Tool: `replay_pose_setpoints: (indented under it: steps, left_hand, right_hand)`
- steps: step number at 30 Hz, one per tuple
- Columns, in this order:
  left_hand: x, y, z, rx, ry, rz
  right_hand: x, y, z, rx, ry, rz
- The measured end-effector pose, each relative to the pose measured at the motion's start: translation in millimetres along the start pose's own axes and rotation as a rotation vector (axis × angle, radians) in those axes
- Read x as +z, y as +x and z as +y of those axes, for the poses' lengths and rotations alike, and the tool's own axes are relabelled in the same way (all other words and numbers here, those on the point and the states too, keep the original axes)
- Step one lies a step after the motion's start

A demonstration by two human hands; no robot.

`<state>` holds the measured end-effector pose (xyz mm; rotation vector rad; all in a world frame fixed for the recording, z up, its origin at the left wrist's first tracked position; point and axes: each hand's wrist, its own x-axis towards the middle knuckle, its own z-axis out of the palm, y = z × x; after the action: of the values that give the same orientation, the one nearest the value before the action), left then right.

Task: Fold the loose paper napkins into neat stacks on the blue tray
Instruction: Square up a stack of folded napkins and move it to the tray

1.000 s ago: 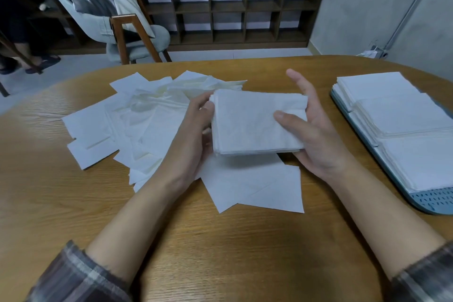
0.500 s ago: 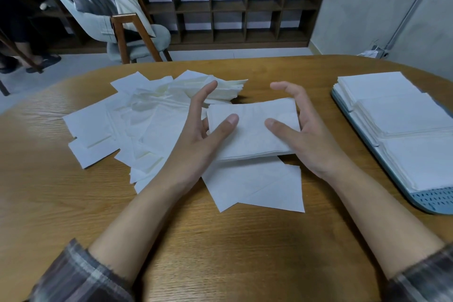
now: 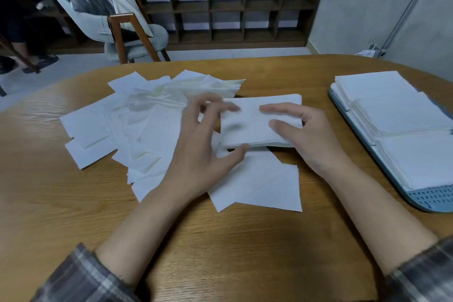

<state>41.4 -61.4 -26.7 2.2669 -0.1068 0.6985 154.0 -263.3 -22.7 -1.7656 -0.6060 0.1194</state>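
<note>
Wood-grained and rounded at its far edge, the bench (image 3: pixel 220 240) carries everything in play. Near its middle a small stack of folded napkins (image 3: pixel 252 127) lies between the person's two hands, its near edge slightly raised with a shadow beneath.

The right hand (image 3: pixel 311 140) sits at the stack's right end, forefinger and thumb stretched flat across the top sheet and pressing on it rather than curling round it. The left hand (image 3: pixel 198 154) is at the stack's left end, fingers spread apart and blurred above the far-left corner, while its thumb touches the near-left corner. Neither hand wraps the paper.

Under and just in front of the stack lie a few flat unfolded sheets (image 3: pixel 264 186), one corner pointing toward the person. To the left of the left hand spreads a wide heap of loose napkins (image 3: pixel 137 125), overlapping at all angles and reaching the far side of the bench.

Well apart to the right, a blue tray (image 3: pixel 436 198) with a perforated rim sits at the bench edge, holding finished stacks (image 3: pixel 402 115) in a row, each squared and touching the next.

Plaid sleeves (image 3: pixel 81 277) cover both forearms near the camera. Beyond the bench stand a pale upholstered chair (image 3: pixel 137 39) with wooden legs and a dark cubby shelf (image 3: pixel 232 7) along the wall.
</note>
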Motion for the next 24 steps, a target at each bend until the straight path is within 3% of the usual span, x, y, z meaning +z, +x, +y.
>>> replay_pose_setpoints:
  steps: [4, 6, 13, 19, 24]
  left_hand:
    - [6, -6, 2, 0.035, 0.009, -0.441]
    - [11, -9, 0, 0.045, 0.062, -0.508]
    - [9, -10, 3, 0.049, 0.023, -0.463]
    - [-9, -3, 15, -0.196, -0.362, -0.323]
    - [-16, 5, 14, -0.253, -0.429, -0.218]
  right_hand:
    - [-1, 1, 2, 0.000, -0.009, 0.040]
    - [1, 0, 0, 0.000, -0.013, 0.039]
    - [2, 1, 0, 0.010, -0.030, 0.009]
    - [1, 1, 0, -0.025, 0.101, -0.067]
    - [2, -4, -5, -0.001, 0.193, -0.170]
